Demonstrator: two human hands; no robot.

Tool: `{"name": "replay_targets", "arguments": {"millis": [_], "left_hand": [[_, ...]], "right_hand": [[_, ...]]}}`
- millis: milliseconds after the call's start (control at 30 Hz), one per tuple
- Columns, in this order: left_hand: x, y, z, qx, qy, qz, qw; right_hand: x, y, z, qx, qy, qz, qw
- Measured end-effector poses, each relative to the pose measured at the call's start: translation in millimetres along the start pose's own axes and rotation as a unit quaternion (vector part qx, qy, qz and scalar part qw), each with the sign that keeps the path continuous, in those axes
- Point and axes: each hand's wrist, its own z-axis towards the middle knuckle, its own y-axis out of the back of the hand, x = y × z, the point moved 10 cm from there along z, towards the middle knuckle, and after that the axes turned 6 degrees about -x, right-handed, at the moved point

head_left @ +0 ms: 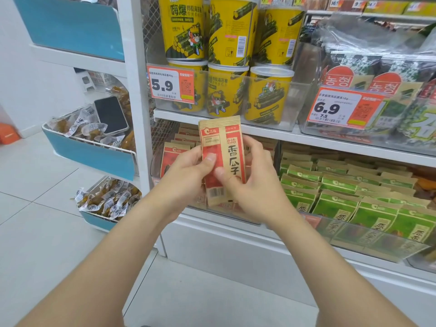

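A white shelving unit point(271, 135) is seen across the upper and right part of the view. On its upper level, yellow tubs point(226, 31) are stacked two high behind a clear front, with wrapped seaweed packs point(401, 74) set to their right. On the level below, green packets point(342, 199) are stood in rows at the right and red packets point(172, 159) at the left. A blue-fronted basket point(89, 152) of small wrapped snacks is fixed to the left end of the unit, and a dark phone point(111, 114) is laid on top of those snacks. A price tag point(169, 84) marked 5.9 is clipped under the tubs.

A red-and-brown packet point(223, 147) is held upright, tilted slightly, in front of the row of red packets and just below the shelf edge that carries the tubs. It is gripped between both hands. The left hand point(186, 171) is curled round its left edge, with the thumb point(210, 159) pressed on the red front. The right hand point(254, 185) is wrapped round its right edge, its fingers hidden behind the packet and its thumb point(220, 172) laid on the front, just below the left thumb. The packet's lower end, with a barcode, is seen between the two wrists.
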Motion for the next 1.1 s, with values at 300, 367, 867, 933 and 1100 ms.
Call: {"name": "replay_targets", "arguments": {"millis": [300, 367, 867, 933, 1100], "left_hand": [[-18.0, 15.8, -2.2, -0.102, -0.139, 0.211, 0.962], [-26.6, 9.3, -6.9, -0.101, -0.213, 0.294, 0.926], [-23.9, 10.7, -4.7, -0.122, -0.185, 0.261, 0.94], [-19.5, 12.8, -1.6, -0.109, -0.159, 0.231, 0.954], [-16.4, 12.7, -0.9, -0.102, -0.146, 0.221, 0.959]], "right_hand": [[-10.1, 15.2, 4.5, -0.031, -0.061, 0.135, 0.988], [-11.7, 14.3, 3.5, -0.031, -0.065, 0.124, 0.99], [25.7, 20.1, -8.6, -0.058, 0.083, 0.005, 0.995], [25.0, 21.4, -8.4, -0.065, 0.081, 0.006, 0.995], [22.7, 21.9, -8.6, -0.07, 0.086, 0.009, 0.994]]}}
